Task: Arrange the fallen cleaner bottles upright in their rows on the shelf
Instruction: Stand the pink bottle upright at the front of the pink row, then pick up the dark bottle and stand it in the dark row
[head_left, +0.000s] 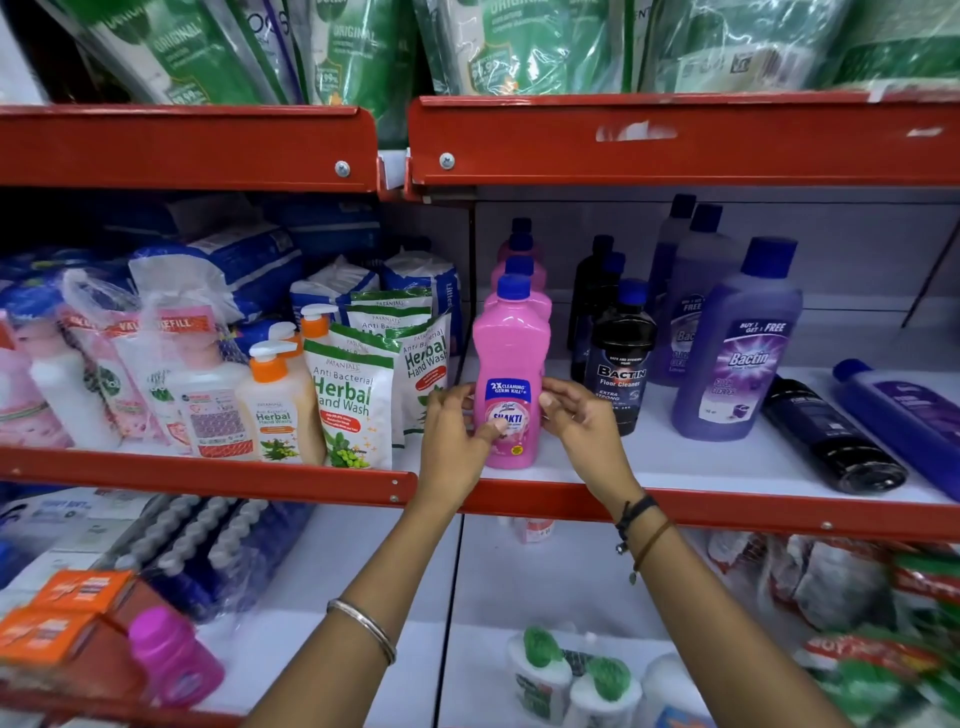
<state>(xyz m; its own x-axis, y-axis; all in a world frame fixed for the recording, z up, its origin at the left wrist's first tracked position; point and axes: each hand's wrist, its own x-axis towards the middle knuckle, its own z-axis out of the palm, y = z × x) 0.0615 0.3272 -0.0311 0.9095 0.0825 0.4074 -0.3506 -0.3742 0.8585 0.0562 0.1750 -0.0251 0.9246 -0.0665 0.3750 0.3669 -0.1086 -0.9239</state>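
both forearms reach up from the bottom of the view, a metal bangle on the left wrist and dark thread bands on the right. the left hand (457, 431) and the right hand (576, 415) meet on either side of the front pink bottle (511, 379), which stands upright at the front edge of the white shelf (701, 467). the left thumb lies across the label and the left fingers (441, 397) curl round the bottle's left side; the right fingers (553, 400) are half curled and touch or nearly touch its right side, and i cannot tell how firmly. it looks like a light steadying hold rather than a lift.

behind it the pink row (519, 265) runs back in a straight line, all capped and upright, so that row seems finished or nearly so. just to the right, the black bottle (621, 358) stands at the head of its own upright row, and further right the large purple bottle (737, 343) fronts another standing row.

what is left lies at the far right of the same shelf: a fallen black bottle (831, 436) on its side, base toward the shelf's front edge, and beside it a fallen blue bottle (904, 415) lying the same way, partly cut off by the frame edge. by my reckoning the task is past halfway, with these two still to be stood up and slotted into their rows.
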